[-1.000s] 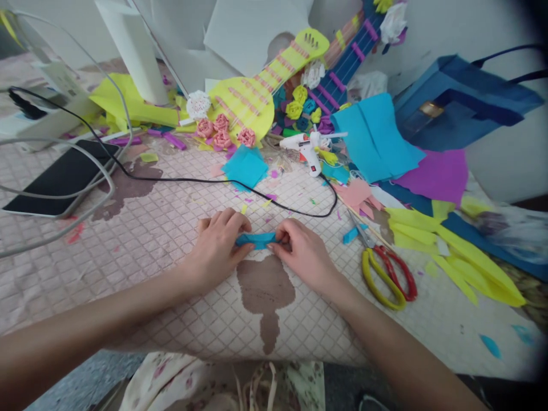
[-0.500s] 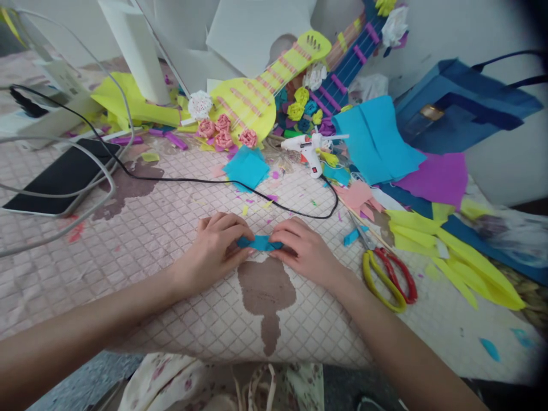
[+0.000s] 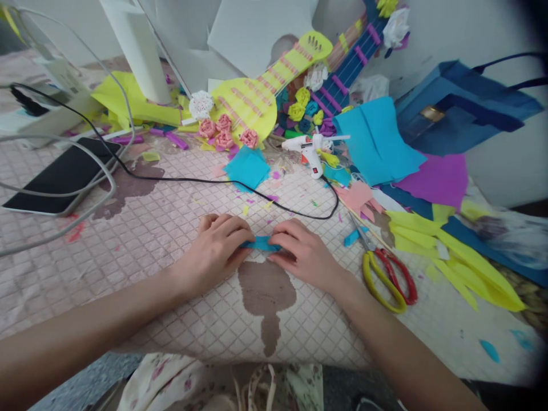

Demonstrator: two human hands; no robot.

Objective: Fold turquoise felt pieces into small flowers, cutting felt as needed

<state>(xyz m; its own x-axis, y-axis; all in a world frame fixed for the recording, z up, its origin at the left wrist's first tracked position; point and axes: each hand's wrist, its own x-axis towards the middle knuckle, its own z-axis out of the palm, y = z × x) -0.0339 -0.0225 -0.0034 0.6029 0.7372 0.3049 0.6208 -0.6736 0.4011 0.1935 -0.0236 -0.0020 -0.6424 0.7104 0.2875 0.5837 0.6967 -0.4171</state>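
Observation:
Between both hands, low over the quilted cloth, is a narrow folded strip of blue crepe paper [image 3: 262,244]. Its left end is pinched by my left hand [image 3: 219,242], closed with the thumb underneath. The fingers of my right hand [image 3: 302,249] are closed on the other end, which they partly cover. Beyond the hands lies a small stack of blue paper squares [image 3: 247,167]. To the right, scissors [image 3: 389,277] with one yellow and one red handle rest beside a thin stick [image 3: 374,229].
A white glue gun [image 3: 311,153] stands behind, its black cord [image 3: 192,180] looping across the cloth. Paper guitars, one yellow [image 3: 248,103] and one blue, lean at the back. A phone [image 3: 60,177] lies left; yellow crepe paper [image 3: 454,257] and a blue bag [image 3: 462,108] are right.
My left hand's fingers have rolled slightly further over the strip's left end, so less of that end shows. The right hand has barely moved.

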